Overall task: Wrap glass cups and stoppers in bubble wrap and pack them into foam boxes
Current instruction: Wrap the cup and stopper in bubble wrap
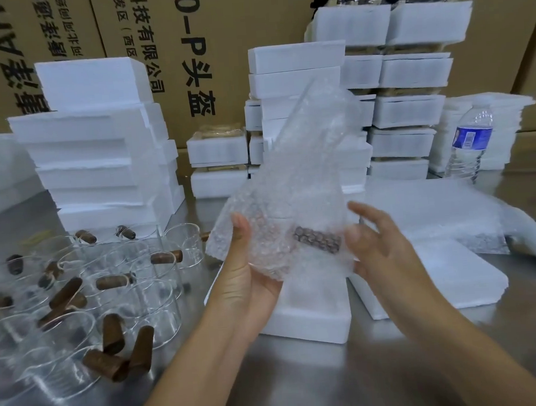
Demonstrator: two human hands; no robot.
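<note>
A sheet of bubble wrap (297, 181) stands up in front of me, folded around a glass cup whose brown stopper (318, 240) shows through the film. My left hand (249, 267) grips the wrapped bundle from below, thumb on its left face. My right hand (380, 242) is at the bundle's right side with fingers spread and relaxed, the thumb touching the wrap. Under the bundle lies a white foam box (312, 314) on the steel table. Several bare glass cups (146, 293) with brown stoppers (111, 336) crowd the table at the left.
Stacks of white foam boxes (105, 157) stand behind the cups, and more foam stacks (409, 110) rise at the back right before cardboard cartons (186, 50). A water bottle (470, 144) stands at right. A pile of bubble wrap sheets (435, 210) and a foam lid (449, 272) lie to the right.
</note>
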